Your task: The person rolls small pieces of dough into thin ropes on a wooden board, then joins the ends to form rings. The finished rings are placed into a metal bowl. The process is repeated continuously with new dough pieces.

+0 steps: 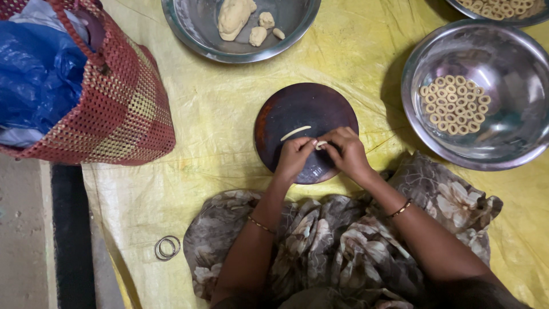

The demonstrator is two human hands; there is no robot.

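Over the round dark wooden board [297, 109], the left hand [294, 157] and right hand [346, 150] meet, fingertips pinched together on a small pale piece of dough [321, 145], mostly hidden between them. A thin pale dough strip [295, 133] lies on the board just beside. The large steel bowl of dough rings [503, 137] is cut off at the right edge; the steel bowl of dough lumps [194, 28] is cut off at the top.

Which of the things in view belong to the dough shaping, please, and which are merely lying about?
In use: left hand, right hand, dough piece, dough strip, round board, bowl of rings, dough bowl.
Lying about: woven basket, bangles.
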